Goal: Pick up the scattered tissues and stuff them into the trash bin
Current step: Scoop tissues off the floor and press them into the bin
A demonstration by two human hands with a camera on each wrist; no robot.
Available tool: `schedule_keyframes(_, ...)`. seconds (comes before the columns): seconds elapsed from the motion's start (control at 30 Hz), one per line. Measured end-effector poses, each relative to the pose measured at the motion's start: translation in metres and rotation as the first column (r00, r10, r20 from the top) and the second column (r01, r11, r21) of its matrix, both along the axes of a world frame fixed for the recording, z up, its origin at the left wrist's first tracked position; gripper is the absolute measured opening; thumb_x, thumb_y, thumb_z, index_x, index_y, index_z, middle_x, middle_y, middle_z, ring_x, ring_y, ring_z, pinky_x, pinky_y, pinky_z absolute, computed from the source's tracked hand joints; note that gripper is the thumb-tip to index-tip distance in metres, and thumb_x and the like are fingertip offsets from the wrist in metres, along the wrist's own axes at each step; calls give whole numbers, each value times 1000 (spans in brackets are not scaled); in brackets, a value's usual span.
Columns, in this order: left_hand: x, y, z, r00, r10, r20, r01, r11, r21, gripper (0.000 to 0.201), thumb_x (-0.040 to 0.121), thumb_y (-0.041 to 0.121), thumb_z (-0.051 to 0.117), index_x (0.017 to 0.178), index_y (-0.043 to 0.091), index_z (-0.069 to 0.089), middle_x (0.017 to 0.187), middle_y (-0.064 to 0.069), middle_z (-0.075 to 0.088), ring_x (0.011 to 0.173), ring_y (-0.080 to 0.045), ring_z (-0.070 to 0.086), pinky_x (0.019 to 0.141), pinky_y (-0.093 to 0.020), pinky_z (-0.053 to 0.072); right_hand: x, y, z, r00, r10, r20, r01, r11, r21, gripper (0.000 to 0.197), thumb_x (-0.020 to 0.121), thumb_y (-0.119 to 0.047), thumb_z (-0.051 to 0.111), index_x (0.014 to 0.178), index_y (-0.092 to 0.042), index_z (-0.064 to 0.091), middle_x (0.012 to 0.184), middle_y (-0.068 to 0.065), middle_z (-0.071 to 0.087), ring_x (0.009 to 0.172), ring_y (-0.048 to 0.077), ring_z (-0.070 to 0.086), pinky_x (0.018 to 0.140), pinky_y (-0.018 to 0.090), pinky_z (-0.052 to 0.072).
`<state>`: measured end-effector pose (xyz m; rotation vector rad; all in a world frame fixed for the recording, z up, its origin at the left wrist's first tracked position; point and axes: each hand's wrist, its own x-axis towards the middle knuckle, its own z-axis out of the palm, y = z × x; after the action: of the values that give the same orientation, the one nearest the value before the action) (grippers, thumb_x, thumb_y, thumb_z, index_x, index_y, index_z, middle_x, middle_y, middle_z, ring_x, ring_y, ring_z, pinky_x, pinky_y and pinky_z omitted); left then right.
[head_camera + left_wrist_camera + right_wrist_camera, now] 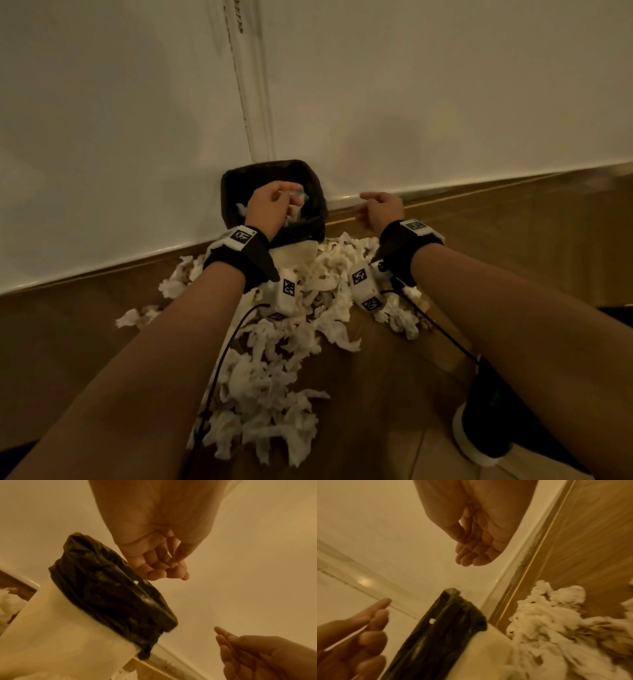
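Observation:
A small cream trash bin with a black liner (pixel 233 185) stands on the floor against the white wall. Some tissues (pixel 298 198) lie inside it. My left hand (pixel 270 205) hovers over the bin's mouth; in the left wrist view its fingers (pixel 159 568) are loosely curled and empty above the liner (pixel 111 595). My right hand (pixel 380 209) hangs just right of the bin, and its fingers (pixel 471 555) are relaxed and hold nothing. Crumpled white tissues (pixel 274 377) lie scattered on the wooden floor in front of the bin, under both forearms; they also show in the right wrist view (pixel 556 622).
The white wall with its baseboard (pixel 445 186) runs behind the bin. A dark object with a white rim (pixel 486 425) sits on the floor at the lower right. Black cables (pixel 226 346) trail from the wrist cameras over the tissues.

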<state>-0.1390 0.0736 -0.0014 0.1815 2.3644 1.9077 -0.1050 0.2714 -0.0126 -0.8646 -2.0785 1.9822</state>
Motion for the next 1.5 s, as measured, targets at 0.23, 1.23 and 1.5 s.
schedule_keyframes(0.23, 43, 34, -42, 978, -207, 26, 208, 955, -210, 22, 96, 11, 42, 101, 15, 63, 73, 5, 64, 53, 0, 55, 46, -8, 39, 54, 56, -67, 978, -130, 163, 108, 985, 138, 23, 97, -17, 40, 109, -15, 59, 64, 0, 67, 53, 12, 60, 45, 22, 42)
schedule_keyframes(1.23, 114, 200, -167, 673, -716, 183, 464, 217, -859, 53, 90, 20, 53, 137, 35, 34, 150, -2, 21, 134, -32, 25, 102, -49, 36, 164, 98, -183, 610, 64, 790, -567, 732, 378, 62, 84, -47, 58, 136, -21, 36, 135, 12, 32, 120, 36, 39, 99, 43, 38)
schedule_keyframes(1.5, 117, 197, -192, 590, -646, 485, 622, -19, -783, 53, 87, 22, 57, 136, 27, 37, 149, -11, 11, 133, -40, 23, 105, -49, 35, 174, 94, -186, 573, 155, 805, -630, 712, 311, 38, 95, -27, 48, 129, -8, 50, 135, 14, 35, 112, 30, 52, 99, 37, 44)
